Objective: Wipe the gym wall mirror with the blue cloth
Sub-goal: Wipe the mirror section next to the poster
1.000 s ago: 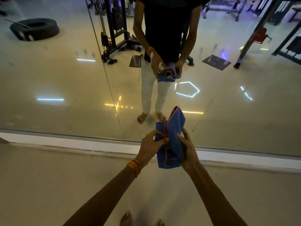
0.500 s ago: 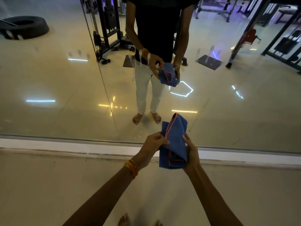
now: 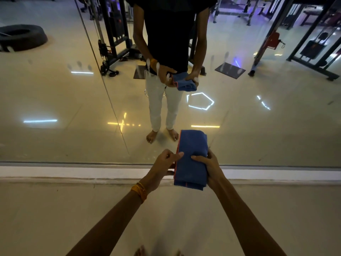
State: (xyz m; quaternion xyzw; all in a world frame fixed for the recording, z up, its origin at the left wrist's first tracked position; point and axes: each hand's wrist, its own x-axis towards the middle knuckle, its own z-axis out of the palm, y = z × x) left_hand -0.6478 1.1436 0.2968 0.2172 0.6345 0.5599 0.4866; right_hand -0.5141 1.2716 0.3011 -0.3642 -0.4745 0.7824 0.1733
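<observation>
Hold the blue cloth (image 3: pixel 191 159) as a flat folded pad, just in front of the mirror (image 3: pixel 55 108). Your right hand (image 3: pixel 210 167) clamps one side; your left hand (image 3: pixel 164 165) pinches the orange-trimmed edge (release it before wiping).

Blue cloth (image 3: pixel 191 157) now a flat rectangle

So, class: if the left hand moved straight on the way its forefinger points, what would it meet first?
The blue cloth: the left hand points rightward, its forefinger resting on the cloth's orange-trimmed edge. Next in line, probably, is the thumb of the right hand.
</observation>
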